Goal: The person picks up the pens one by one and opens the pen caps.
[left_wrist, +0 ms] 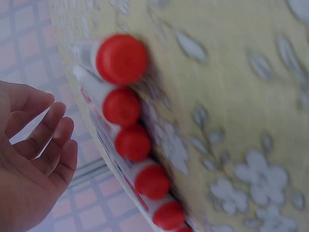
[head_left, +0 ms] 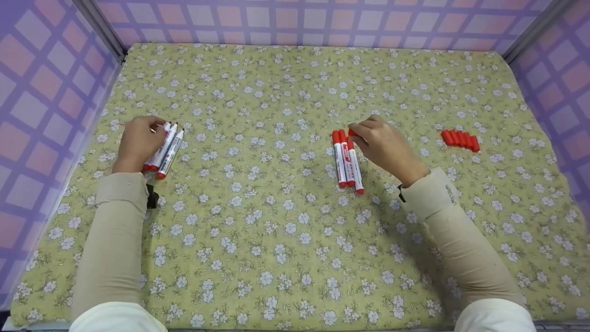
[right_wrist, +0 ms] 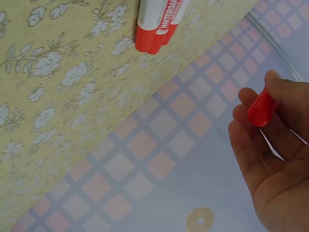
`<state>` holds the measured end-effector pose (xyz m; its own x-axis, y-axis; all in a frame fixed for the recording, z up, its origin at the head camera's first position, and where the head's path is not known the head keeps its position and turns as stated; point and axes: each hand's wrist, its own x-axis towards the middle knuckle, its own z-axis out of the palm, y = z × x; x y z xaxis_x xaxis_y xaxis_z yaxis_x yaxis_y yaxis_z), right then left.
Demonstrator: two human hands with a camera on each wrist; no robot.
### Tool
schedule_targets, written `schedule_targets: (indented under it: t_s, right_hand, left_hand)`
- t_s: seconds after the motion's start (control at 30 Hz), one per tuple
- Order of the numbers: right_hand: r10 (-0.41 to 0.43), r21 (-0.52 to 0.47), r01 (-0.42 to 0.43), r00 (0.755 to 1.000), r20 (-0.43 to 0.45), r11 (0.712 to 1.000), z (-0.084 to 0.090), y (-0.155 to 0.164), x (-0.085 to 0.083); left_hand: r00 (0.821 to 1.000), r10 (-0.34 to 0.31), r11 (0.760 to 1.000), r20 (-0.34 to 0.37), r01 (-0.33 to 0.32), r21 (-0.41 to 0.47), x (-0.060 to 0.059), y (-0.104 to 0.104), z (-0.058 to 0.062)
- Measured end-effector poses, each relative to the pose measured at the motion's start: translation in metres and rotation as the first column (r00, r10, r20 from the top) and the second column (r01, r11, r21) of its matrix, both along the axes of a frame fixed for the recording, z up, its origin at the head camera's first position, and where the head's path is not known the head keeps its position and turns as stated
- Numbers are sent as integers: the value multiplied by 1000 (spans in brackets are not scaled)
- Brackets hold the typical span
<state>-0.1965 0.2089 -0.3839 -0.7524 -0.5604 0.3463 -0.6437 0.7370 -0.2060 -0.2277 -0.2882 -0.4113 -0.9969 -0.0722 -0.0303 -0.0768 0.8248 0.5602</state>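
My right hand (head_left: 385, 143) pinches a loose red marker cap (right_wrist: 263, 110) between thumb and fingers, just above the top of three whiteboard markers. These red-capped markers (head_left: 343, 166) lie side by side right of the table's middle. At the left, my left hand (head_left: 138, 140) hovers over a row of uncapped markers (head_left: 170, 154) with white barrels and red ends, partly hidden beneath it. The left wrist view shows that left hand (left_wrist: 41, 145) with loosely bent fingers and nothing between them, apart from the markers' red ends (left_wrist: 121, 59).
Several red caps (head_left: 461, 140) sit in a row at the right of the table. A yellow floral cloth (head_left: 258, 221) covers the tabletop. Purple and pink checked walls (head_left: 295, 20) enclose it at the back and both sides.
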Motion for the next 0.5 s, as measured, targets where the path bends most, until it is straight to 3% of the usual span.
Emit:
schedule_targets:
  t_s: [0.13,0.3,0.5]
  right_hand:
    - [-49,-36,49,999,7,998,-2,7,-4]
    - [-101,-75,103,995,24,992,-5,19,-11]
    - [-165,-48,169,983,76,985,-8,38,-17]
  left_hand:
    - [999,-45,999,23,44,29,0,15,2]
    - [992,-124,992,-6,124,34,0,37,3]
    - [977,-214,972,-1,213,96,0,69,4]
